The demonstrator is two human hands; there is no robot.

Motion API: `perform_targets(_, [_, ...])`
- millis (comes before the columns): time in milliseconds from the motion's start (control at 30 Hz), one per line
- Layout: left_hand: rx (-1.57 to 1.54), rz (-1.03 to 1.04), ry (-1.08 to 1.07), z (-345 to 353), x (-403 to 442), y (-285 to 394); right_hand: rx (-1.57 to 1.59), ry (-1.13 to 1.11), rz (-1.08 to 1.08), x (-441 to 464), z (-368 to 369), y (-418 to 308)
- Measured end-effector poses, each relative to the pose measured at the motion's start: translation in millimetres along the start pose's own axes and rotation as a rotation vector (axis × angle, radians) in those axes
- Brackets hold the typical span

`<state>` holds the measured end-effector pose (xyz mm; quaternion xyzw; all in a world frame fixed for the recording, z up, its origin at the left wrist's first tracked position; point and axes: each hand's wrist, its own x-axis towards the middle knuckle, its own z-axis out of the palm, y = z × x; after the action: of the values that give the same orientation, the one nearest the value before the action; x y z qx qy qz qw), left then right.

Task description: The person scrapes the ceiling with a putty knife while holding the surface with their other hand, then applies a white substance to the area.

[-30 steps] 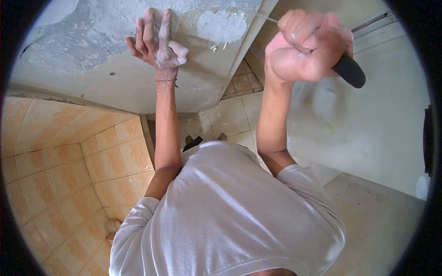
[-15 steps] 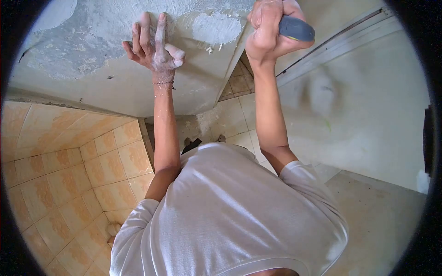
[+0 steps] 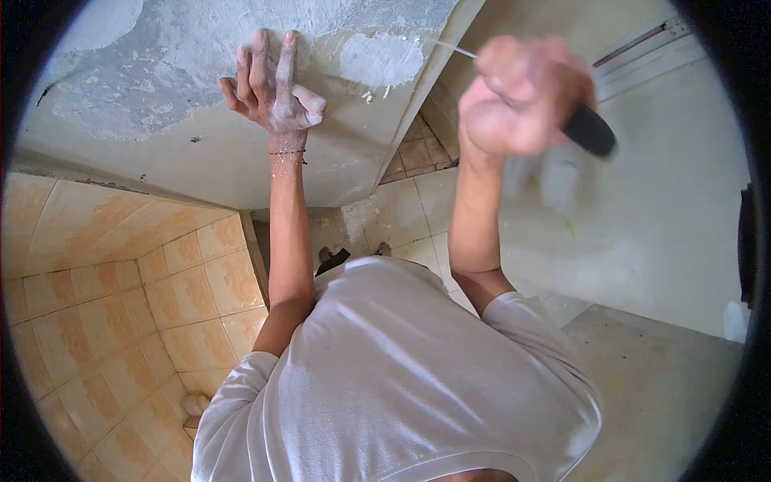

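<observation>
Swinging rightward versus half a second ago, blurred right hand (image 3: 526, 96), fisted round the dark-handled tool (image 3: 590, 132), now points its shaft at the wall's (image 3: 353, 153) pale patch (image 3: 381, 60), contact unclear, so work stays there; left hand (image 3: 277, 100) still splayed on wall.

At one o'clock, the bare right hand (image 3: 522, 100) is blurred, and its clenched grip hides the middle of a slim tool (image 3: 591, 132) with a dark rounded handle; whether the thin pale shaft (image 3: 458, 49) touches the flaking grey-and-cream wall (image 3: 189, 56) is unclear. At eleven, the white-dusted left hand (image 3: 275, 90) hides its palm, and the wall runs past the top edge. The white cloth shirt (image 3: 393, 369) is cut off at six, a black object (image 3: 747, 245) at three. At eight, a pale rounded object (image 3: 195, 403) is too small to name.
</observation>
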<state>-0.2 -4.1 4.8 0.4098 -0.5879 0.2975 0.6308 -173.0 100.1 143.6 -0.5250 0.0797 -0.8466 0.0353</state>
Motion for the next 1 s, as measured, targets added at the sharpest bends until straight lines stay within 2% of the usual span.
perform_targets(33, [-0.019,0.012,0.008,-0.7,-2.2,0.0,-0.003,0.002,0.006,2.0,0.0,0.9])
perform_targets(100, [-0.028,0.011,0.008,-1.4,-1.5,0.7,-0.039,-0.022,-0.254,8.7,-6.5,12.6])
perform_targets(133, [-0.034,0.009,0.016,-1.1,-0.9,1.5,-0.194,0.051,-0.555,6.8,-22.3,55.7])
perform_targets(167, [-0.041,0.009,0.017,-2.0,-1.8,2.7,-0.199,0.050,-0.559,3.9,-14.0,44.0])
perform_targets(233, [0.021,-0.013,-0.038,-4.1,-1.6,2.1,-0.147,0.096,0.092,0.5,12.1,10.3])
perform_targets(267, [0.021,-0.011,-0.038,-4.1,-1.7,1.7,-0.145,0.097,0.091,4.4,10.2,4.9])
perform_targets(333, [-0.017,0.009,0.010,0.1,-0.8,1.1,-0.002,-0.153,-0.192,19.2,-3.7,-4.5])
perform_targets(367, [-0.015,0.008,0.011,0.1,-1.0,0.6,0.000,-0.154,-0.191,25.6,-6.7,-11.4])
perform_targets(433, [-0.021,0.012,-0.003,-1.7,-2.0,-0.1,0.136,-0.293,0.037,34.0,-9.6,-23.8])
perform_targets(467, [-0.022,0.013,-0.001,-1.7,-1.4,0.5,-0.136,-0.245,-0.155,28.8,0.7,-12.8])
perform_targets(500, [-0.015,0.004,-0.005,-2.0,-0.8,1.7,-0.137,-0.246,-0.157,19.6,6.3,9.1])
perform_targets(533, [-0.006,-0.007,-0.009,-2.0,-0.6,2.5,-0.171,-0.124,-0.190,7.2,7.3,36.1])
perform_targets(567, [-0.007,-0.008,-0.008,-1.6,-0.8,2.1,-0.206,-0.001,-0.222,3.6,13.0,44.4])
perform_targets(600, [-0.013,0.009,0.003,-1.0,-1.2,1.0,-0.207,-0.001,-0.222,1.7,11.5,42.0])
perform_targets(667, [-0.012,0.027,0.020,-1.4,-0.1,0.5,-0.271,0.156,0.160,-1.4,14.5,29.8])
perform_targets(700, [-0.006,-0.008,-0.004,-2.7,0.2,3.0,-0.265,0.151,0.159,0.8,17.1,21.4])
perform_targets(767, [0.004,-0.047,-0.031,-2.1,-0.3,3.2,-0.010,0.123,0.035,9.4,10.6,4.1])
perform_targets(800, [0.003,-0.017,-0.010,-1.5,-0.1,1.9,0.216,-0.128,0.122,17.4,-7.4,-0.7])
perform_targets(833, [-0.003,0.015,0.012,-0.9,0.1,1.3,0.210,-0.123,0.123,13.6,-5.8,11.8])
perform_targets(900, [-0.010,0.020,0.014,-1.3,-0.1,1.0,-0.219,-0.043,-0.222,0.0,3.9,48.8])
perform_targets(933, [-0.007,0.023,0.025,-0.8,0.0,2.1,-0.184,-0.080,0.090,-11.2,2.0,52.4])
perform_targets(967, [-0.010,0.022,0.030,-0.8,-0.1,3.7,-0.185,-0.082,0.084,-10.0,3.6,45.9])
perform_targets(1000, [-0.005,0.002,0.005,-2.3,-1.0,4.3,-0.112,0.035,0.152,-9.6,7.7,34.5])
